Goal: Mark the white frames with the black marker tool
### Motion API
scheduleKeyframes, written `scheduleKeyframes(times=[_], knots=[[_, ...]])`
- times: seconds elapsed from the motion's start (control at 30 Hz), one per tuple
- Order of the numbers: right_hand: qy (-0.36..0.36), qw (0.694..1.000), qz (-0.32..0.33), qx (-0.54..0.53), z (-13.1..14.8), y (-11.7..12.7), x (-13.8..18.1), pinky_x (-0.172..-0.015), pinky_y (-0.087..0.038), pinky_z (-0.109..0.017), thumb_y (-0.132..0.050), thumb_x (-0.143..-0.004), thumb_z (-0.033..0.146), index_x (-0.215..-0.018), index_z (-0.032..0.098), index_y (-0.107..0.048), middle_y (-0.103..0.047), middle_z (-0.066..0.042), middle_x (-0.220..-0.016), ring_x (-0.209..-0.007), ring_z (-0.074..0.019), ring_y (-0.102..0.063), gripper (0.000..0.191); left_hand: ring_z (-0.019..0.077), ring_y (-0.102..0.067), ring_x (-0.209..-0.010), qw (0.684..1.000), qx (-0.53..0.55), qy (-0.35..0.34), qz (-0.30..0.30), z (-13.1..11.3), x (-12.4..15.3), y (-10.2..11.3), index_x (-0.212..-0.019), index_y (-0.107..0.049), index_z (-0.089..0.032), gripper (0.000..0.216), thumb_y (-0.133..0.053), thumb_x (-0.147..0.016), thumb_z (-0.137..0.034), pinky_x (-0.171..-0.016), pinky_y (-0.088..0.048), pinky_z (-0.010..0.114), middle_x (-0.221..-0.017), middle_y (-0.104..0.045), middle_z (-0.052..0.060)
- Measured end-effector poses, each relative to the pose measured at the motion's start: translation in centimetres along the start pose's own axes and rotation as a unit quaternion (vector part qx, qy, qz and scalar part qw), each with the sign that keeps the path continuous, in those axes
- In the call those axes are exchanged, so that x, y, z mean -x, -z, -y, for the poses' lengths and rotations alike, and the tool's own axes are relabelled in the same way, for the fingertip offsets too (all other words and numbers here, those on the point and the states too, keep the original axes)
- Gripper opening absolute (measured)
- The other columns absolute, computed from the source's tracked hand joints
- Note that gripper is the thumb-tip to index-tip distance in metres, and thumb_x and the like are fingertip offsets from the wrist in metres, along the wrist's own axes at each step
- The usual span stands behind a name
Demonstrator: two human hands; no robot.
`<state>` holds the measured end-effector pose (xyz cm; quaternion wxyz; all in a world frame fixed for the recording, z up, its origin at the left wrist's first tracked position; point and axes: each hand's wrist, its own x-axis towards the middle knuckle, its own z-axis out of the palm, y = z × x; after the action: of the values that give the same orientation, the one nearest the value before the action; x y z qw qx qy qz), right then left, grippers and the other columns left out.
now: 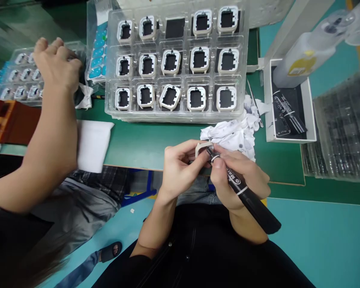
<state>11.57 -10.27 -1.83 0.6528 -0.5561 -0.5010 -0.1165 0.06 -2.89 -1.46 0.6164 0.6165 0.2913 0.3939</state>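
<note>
Between the fingers of my left hand (180, 170) is a small beige watch-case-like frame (201, 147), held up near the table's front edge. My right hand (243, 172) grips a black marker pen (238, 186), its tip end pointing at the frame and its thick black end toward me. The tip is at or very near the frame's inner side; whether it touches I cannot tell. Just beyond both hands lies a crumpled, ink-spotted white cloth (232, 134). Behind it stands a clear plastic tray (177, 116) with rows of similar beige frames (196, 99); one compartment in the back row holds no frame.
A white box (290, 140) with another marker (288, 112) and a spray bottle (303, 56) stands at right, near stacked clear trays (345, 128). At left, a co-worker's arm (54, 120) reaches over another tray (24, 76), beside a white foam pad (93, 146).
</note>
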Motion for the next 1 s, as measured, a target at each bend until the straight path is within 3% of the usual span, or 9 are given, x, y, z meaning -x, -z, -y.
scheduleKeyframes(times=[0.13,0.3,0.77,0.87,1.0], knots=[[-0.004,1.0,0.012,-0.007,-0.05,0.01,0.06,-0.079,-0.074,-0.032,-0.078,-0.087,-0.001,-0.104,0.012,-0.074,-0.083,-0.012,-0.098,-0.092,-0.0274,-0.085,0.021,0.0117,-0.075,-0.072,1.0,-0.019,-0.008,-0.002,-0.02,-0.01,-0.02,-0.104,-0.088,-0.018,0.007,-0.083,-0.098,-0.02,-0.071,-0.062,0.017,-0.084,-0.079,0.002],[-0.002,1.0,0.009,-0.008,-0.08,0.0,0.1,-0.079,-0.074,-0.033,-0.077,-0.087,-0.001,-0.103,0.012,-0.072,-0.082,-0.01,-0.093,-0.092,-0.0278,-0.085,0.021,0.0127,-0.075,-0.071,0.999,-0.041,-0.011,-0.012,0.16,0.01,-0.08,-0.104,-0.087,-0.017,0.014,-0.081,-0.102,-0.029,-0.069,-0.063,0.019,-0.087,-0.08,0.004],[-0.025,0.998,0.053,0.019,0.23,0.64,0.19,-0.081,-0.074,-0.035,-0.077,-0.093,0.002,-0.106,0.016,-0.073,-0.082,-0.008,-0.097,-0.094,-0.0268,-0.085,0.02,0.0095,-0.073,-0.071,0.994,-0.097,-0.056,0.007,-0.26,-0.09,0.15,-0.1,-0.084,-0.015,0.009,-0.076,-0.104,-0.02,-0.069,-0.059,0.014,-0.082,-0.076,0.001],[-0.027,0.998,0.064,0.013,0.2,0.72,0.19,-0.083,-0.075,-0.037,-0.078,-0.093,0.003,-0.107,0.016,-0.073,-0.083,-0.01,-0.101,-0.096,-0.027,-0.085,0.02,0.0098,-0.074,-0.072,0.996,-0.075,-0.049,0.012,-0.18,-0.1,0.08,-0.103,-0.085,-0.017,0.007,-0.078,-0.101,-0.017,-0.071,-0.06,0.014,-0.083,-0.077,0.0],[-0.033,0.999,0.025,-0.011,0.17,0.5,0.2,-0.081,-0.074,-0.033,-0.078,-0.091,0.003,-0.104,0.015,-0.073,-0.084,-0.01,-0.1,-0.093,-0.0258,-0.085,0.018,0.0107,-0.076,-0.074,1.0,-0.026,-0.011,0.014,-0.17,-0.21,0.04,-0.105,-0.086,-0.018,0.008,-0.081,-0.099,-0.016,-0.072,-0.062,0.015,-0.087,-0.08,0.001]])
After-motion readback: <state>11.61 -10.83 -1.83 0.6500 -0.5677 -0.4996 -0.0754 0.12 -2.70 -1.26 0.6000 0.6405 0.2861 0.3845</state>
